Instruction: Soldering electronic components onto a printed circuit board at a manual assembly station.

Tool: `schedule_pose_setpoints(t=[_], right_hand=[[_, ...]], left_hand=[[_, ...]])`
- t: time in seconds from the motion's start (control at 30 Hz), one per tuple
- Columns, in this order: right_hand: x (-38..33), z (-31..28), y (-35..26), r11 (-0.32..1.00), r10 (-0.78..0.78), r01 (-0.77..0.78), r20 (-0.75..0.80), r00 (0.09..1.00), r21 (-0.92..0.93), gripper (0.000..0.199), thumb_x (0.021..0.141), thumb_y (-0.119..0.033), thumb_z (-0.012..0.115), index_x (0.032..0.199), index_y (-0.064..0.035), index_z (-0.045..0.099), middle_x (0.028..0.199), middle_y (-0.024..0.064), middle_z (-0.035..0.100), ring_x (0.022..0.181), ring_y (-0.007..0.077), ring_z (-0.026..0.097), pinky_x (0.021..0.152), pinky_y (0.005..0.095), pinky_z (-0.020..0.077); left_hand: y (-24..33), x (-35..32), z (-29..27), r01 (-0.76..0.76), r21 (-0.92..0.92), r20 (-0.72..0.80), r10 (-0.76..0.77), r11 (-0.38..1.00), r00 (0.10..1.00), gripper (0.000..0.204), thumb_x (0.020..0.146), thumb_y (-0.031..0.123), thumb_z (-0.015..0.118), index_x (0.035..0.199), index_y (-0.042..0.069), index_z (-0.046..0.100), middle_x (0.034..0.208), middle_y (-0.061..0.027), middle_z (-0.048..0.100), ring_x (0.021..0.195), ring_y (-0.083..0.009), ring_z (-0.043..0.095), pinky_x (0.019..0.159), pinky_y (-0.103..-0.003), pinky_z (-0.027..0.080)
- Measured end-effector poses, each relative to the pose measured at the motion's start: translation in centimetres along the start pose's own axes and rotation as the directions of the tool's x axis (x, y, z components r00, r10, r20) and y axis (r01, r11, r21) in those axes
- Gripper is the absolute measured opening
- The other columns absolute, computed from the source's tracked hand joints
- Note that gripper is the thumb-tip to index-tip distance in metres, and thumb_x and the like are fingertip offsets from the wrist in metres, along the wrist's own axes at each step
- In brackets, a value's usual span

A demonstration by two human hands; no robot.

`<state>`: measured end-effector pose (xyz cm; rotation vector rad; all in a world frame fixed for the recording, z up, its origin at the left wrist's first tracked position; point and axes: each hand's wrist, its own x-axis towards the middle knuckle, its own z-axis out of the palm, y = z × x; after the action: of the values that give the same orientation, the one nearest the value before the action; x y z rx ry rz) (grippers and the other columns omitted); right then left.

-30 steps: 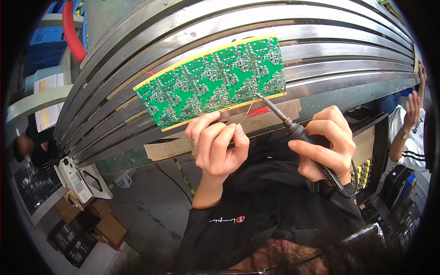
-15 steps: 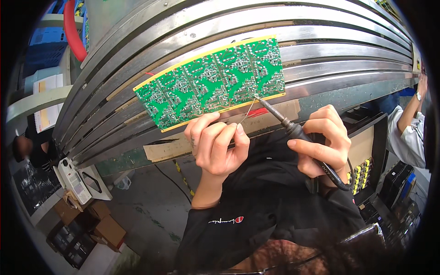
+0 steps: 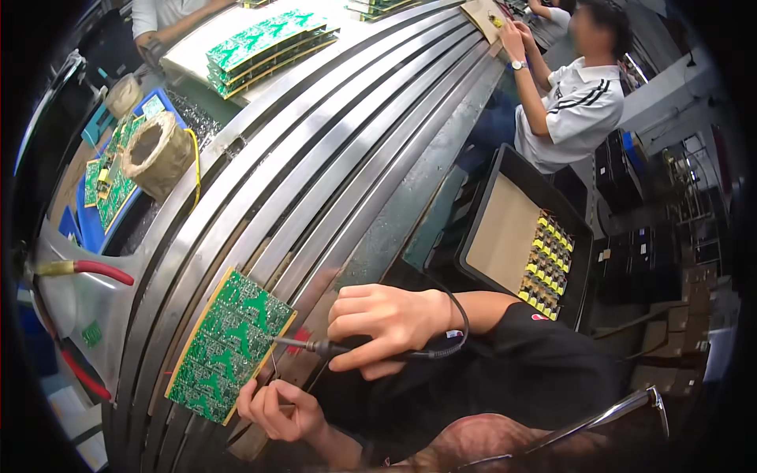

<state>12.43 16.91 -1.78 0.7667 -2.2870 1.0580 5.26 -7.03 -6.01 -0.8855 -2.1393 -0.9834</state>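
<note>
Mid-solder: right hand (image 3: pixel 390 319) gripping iron (image 3: pixel 315 346), tip on board (image 3: pixel 230 344); left hand (image 3: pixel 277 408) pinching wire (image 3: pixel 274 364); joint progress unreadable.

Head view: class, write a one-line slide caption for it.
Right hand touches a black soldering iron to a green yellow-edged circuit board on steel rails; left hand feeds thin wire.

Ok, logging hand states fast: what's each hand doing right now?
Left hand: closed, pinching a thin solder wire by the board.
Right hand: closed on the soldering iron.
</note>
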Motion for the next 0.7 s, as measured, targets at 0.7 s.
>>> schedule_pose_setpoints(t=[0.7], right_hand=[[14.6,-2.5,11.5,0.794,-0.270,0.001,-0.351,0.897,-0.608,0.032,0.081,-0.006,0.070,0.112,-0.0123,0.070,0.092,0.0028,0.062,0.079,0.0178,0.057,0.074,0.0322,0.0486]], left_hand=[[-0.1,-0.8,-0.2,0.015,0.028,-0.013,-0.014,0.999,1.000,0.009,0.086,-0.007,0.061,0.089,0.001,0.060,0.085,-0.0100,0.062,0.097,-0.0336,0.064,0.087,-0.045,0.051]])
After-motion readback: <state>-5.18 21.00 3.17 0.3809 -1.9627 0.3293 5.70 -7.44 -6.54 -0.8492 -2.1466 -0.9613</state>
